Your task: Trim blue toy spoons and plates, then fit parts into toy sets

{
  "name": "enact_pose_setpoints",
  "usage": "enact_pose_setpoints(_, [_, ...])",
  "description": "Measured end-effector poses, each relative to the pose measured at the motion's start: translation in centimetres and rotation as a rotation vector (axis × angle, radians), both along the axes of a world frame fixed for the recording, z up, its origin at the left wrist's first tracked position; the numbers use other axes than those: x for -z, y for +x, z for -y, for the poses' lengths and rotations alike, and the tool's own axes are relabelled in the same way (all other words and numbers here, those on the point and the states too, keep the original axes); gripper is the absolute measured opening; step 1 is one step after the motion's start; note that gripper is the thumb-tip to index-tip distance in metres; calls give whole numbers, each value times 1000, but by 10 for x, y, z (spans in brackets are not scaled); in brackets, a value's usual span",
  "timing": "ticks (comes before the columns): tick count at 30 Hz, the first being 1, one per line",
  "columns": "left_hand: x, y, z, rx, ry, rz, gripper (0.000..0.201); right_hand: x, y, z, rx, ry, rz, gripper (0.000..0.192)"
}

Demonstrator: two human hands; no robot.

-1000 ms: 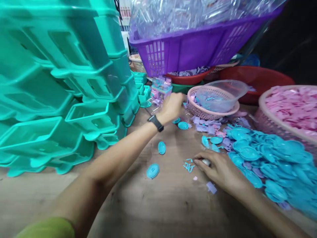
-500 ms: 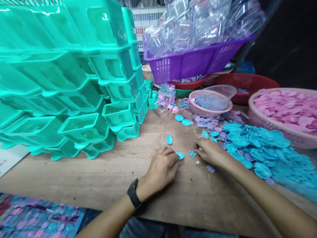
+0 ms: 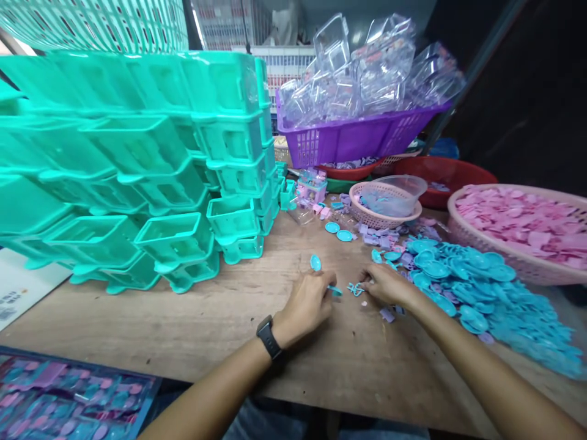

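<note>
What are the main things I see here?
Bins: many, turquoise, stacked left
Crate: one, purple, back
Containers: many, clear, in crate
Basins: at least two, red, back
Baskets: at least two, pink, right
Bowl: one, clear, in smaller basket
Flat pieces: many, pink, in right basket
Oval pieces: many, blue, mostly right
Thin pieces: several, blue, centre
Small pieces: many, purple, scattered
Tabletop: one, brown, below
Watch: one, black, left wrist
Left hand: one, centre, holding oval piece
Right hand: one, at thin pieces
</note>
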State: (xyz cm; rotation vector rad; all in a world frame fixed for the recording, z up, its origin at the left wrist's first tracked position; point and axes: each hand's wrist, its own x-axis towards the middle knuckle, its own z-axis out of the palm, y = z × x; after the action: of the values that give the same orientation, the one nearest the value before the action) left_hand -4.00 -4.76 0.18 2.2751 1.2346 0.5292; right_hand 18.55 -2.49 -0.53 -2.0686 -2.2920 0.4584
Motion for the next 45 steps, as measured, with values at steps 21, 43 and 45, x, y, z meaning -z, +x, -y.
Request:
enact_pose_setpoints(21, [-4, 1, 50, -376, -108, 685, 17, -21, -85, 98, 210, 538, -750, 18])
enact_pose_setpoints(43, [16, -7, 53, 5, 263, 441, 23, -16, -50, 91, 334, 534, -615, 23])
enact_pose_setpoints(45, [22, -19, 47, -29, 338, 348, 28, -22, -10, 87, 467, 626, -485, 30])
